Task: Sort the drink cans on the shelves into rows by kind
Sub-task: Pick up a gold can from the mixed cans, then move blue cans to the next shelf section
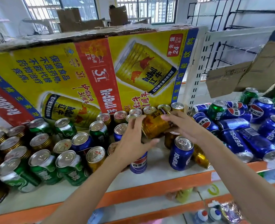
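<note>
A gold Red Bull can (156, 125) is tilted in the air above the shelf (157, 173), held between both hands. My left hand (131, 141) cups its lower left side and my right hand (182, 125) grips its right end. Beneath and around it stand mixed cans: green cans (44, 167) at the front left, gold cans (94, 157) scattered among them, and an upright blue Pepsi can (180, 154) just below my right hand. More gold cans (149, 109) line the back. A heap of blue Pepsi cans (240, 139) lies on its side to the right.
A big yellow Red Bull carton (85, 70) stands behind the cans as a back wall. A white perforated upright (198, 67) divides the two shelf bays. A torn brown cardboard flap (246, 73) hangs over the right bay. Lower shelves with orange edges hold small bottles (214, 214).
</note>
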A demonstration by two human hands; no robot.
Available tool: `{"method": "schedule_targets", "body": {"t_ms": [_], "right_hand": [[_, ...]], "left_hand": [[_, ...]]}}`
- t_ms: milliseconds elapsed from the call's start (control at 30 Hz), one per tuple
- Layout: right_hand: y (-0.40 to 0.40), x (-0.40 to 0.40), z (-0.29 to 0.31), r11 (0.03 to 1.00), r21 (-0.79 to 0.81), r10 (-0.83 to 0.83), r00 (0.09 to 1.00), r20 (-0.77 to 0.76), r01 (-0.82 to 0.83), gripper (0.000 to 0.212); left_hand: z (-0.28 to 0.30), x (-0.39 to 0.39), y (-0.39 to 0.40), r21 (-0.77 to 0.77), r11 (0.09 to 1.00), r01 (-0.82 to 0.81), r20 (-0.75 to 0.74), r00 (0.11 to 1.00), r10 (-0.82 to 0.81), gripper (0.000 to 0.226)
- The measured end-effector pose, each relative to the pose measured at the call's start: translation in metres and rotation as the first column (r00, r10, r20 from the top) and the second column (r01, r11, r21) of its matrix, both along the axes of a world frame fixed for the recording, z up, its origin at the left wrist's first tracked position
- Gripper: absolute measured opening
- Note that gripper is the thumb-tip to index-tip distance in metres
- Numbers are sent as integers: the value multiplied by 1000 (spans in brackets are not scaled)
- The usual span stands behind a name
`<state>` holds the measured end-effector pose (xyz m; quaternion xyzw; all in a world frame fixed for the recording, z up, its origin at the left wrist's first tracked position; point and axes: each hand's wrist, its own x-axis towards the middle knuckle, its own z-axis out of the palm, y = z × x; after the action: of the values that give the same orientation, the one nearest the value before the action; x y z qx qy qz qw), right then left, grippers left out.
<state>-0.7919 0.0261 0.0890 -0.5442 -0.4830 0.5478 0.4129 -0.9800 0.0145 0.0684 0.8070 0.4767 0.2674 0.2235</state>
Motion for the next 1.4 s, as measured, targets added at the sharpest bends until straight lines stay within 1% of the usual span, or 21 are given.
{"method": "schedule_targets", "body": {"t_ms": [33,67,100,133,167,200,233,333,400,467,533,600,700,800,900,967,1033,1100,1200,1300,1400], "right_hand": [[-2,1,2,999,-26,27,997,-73,-29,34],[-4,2,3,997,-44,56,997,-49,-58,36],[-4,6,2,996,-47,81,994,76,-78,41],[-3,11,2,994,-27,108,945,309,-105,45],[-3,18,2,989,3,120,824,553,-147,46],[-3,26,2,980,38,107,680,726,-195,47],[-4,33,2,969,58,95,580,809,-240,46],[-18,50,2,917,27,158,424,892,-398,57],[-30,55,-5,870,-36,202,289,936,-492,71],[-40,55,-18,855,-72,196,190,962,-514,85],[-43,54,-32,855,-22,128,170,977,-518,88],[-43,54,-40,850,71,70,246,967,-522,82],[-38,49,-44,852,136,77,380,922,-505,76],[-32,32,-48,850,154,92,430,898,-504,77],[-26,15,-46,830,135,106,392,914,-541,78],[-20,17,-41,828,114,164,431,887,-549,77],[-17,32,-36,838,99,204,477,855,-537,69],[-20,56,-29,878,52,180,429,885,-477,62],[-35,89,-33,934,-85,159,192,968,-347,58],[-47,95,-57,954,-191,203,29,979,-232,69],[-51,94,-80,964,-146,136,-62,989,-221,73]], "left_hand": [[1,8,3,9,1000,2,36,999,-2,77],[2,15,5,18,1000,2,60,998,-3,75],[0,20,8,17,1000,-2,79,997,1,73],[-2,23,11,-3,1000,-15,93,996,15,73],[-3,26,13,-36,999,-38,96,995,41,73],[-3,28,16,-67,996,-67,77,994,72,72],[-3,30,20,-76,993,-95,31,995,97,72],[-2,38,33,-2,995,-103,-276,956,98,73],[-3,44,42,8,995,-102,-483,870,93,76],[-8,51,49,-16,995,-97,-627,776,66,84],[-14,57,53,-38,995,-91,-707,706,37,96],[-17,58,57,-59,991,-121,-702,711,45,100],[-15,55,61,-80,985,-155,-691,720,57,95],[-10,53,64,-31,992,-123,-730,681,62,80],[4,54,65,77,994,-71,-665,740,104,55],[17,59,64,111,993,-33,-573,814,91,45],[27,69,56,70,997,34,-493,870,4,37],[30,82,45,4,992,122,-457,883,-107,35],[21,103,32,-10,968,250,-440,868,-229,32],[9,125,31,10,941,338,-484,825,-292,35],[-7,140,31,-13,909,416,-577,740,-346,43]]}}
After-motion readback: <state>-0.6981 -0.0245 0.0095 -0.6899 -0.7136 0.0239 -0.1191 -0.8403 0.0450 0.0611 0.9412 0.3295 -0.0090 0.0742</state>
